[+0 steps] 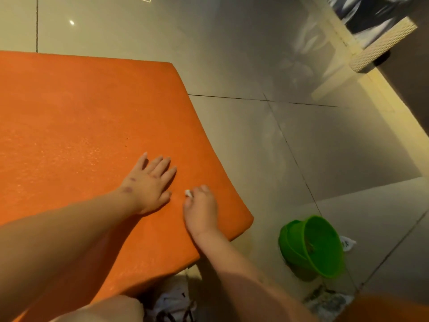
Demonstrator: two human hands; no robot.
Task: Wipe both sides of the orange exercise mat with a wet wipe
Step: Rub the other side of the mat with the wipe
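Note:
The orange exercise mat [76, 126] lies flat on the tiled floor and fills the left half of the view. My left hand [148, 184] rests flat on the mat near its right edge, fingers straight and spread. Just to its right, my right hand [200, 210] presses down on the mat with fingers curled round a small white wet wipe [188, 193]. Only a corner of the wipe shows past my fingertips.
A green plastic bin [312, 247] stands on the floor right of the mat's near corner, with a white wrapper [347, 244] behind it. A cream wicker furniture piece [380, 45] stands at the upper right. Shoes and cloth lie by my knees at the bottom.

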